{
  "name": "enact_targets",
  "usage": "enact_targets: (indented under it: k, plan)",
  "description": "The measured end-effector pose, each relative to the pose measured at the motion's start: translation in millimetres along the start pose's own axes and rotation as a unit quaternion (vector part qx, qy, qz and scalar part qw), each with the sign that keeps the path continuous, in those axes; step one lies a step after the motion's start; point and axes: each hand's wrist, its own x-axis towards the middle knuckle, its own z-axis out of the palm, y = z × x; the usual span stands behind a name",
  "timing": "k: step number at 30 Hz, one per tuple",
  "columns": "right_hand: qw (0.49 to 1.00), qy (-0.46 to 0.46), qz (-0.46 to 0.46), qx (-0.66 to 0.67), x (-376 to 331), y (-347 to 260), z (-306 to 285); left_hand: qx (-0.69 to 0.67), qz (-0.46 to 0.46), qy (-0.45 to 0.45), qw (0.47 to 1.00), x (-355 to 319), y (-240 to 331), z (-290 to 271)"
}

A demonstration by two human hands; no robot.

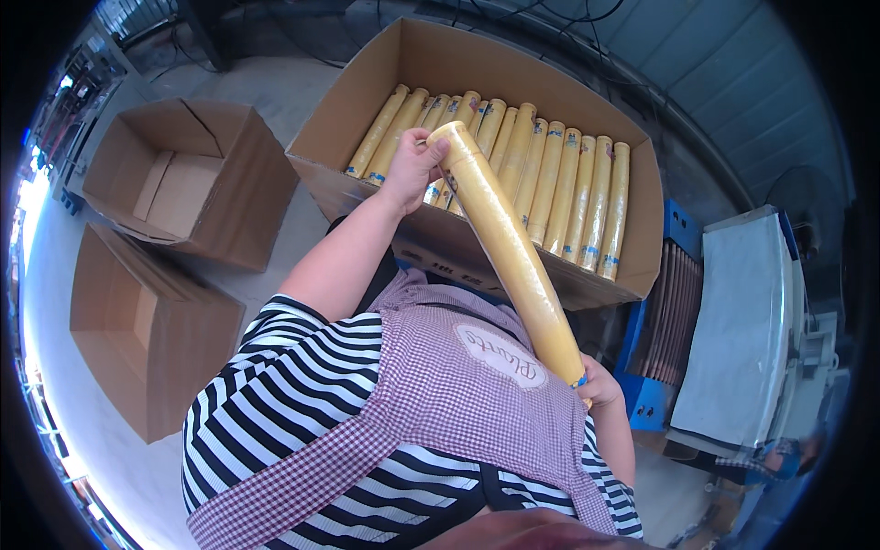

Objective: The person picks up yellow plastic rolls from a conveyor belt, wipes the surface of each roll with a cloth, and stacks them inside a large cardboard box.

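A long yellow tube (513, 266), shiny as if wrapped in clear film, slants across the front of my apron. My left hand (417, 170) grips its upper end, thumb against the side just below the rim. At the lower end, beside a blue mark, my right hand (600, 383) is closed round the tube; some of its fingers are hidden. Beyond the tube stands a large open cardboard box (362, 92) holding several similar yellow tubes (555, 183) in a leaning row. My left hand is over the box's near edge.
Two open cardboard boxes, one farther (234, 183) and one nearer (183, 339), stand on the floor at left. At right are a blue frame (642, 339) with dark ribbed sides and a pale-topped table (738, 321). Cables (587, 18) run behind the large box.
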Motion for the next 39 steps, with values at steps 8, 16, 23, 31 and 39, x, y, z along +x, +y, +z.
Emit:
enact_targets:
  k: [8,16,23,31,39]
  plan:
    - [0.984,-0.024,-0.002,0.179,28.6,-19.1,-3.0,0.090,-0.078,0.045,0.992,22.7,12.4,-41.9]
    - [0.982,-0.076,-0.010,0.171,221.3,-105.3,63.5,0.850,-0.044,-0.066,0.521,-3.3,12.7,-119.7]
    - [0.991,0.109,-0.075,0.007,421.2,-93.4,100.2,0.827,0.061,-0.057,0.556,-38.5,16.1,-123.8]
    - [0.995,0.026,0.072,-0.060,447.3,-63.2,92.0,0.810,0.106,-0.046,0.574,-34.3,14.4,-128.4]
    - [0.832,0.230,-0.213,-0.457,296.9,-52.5,54.5,0.822,0.088,-0.044,0.561,-24.0,9.2,-127.5]
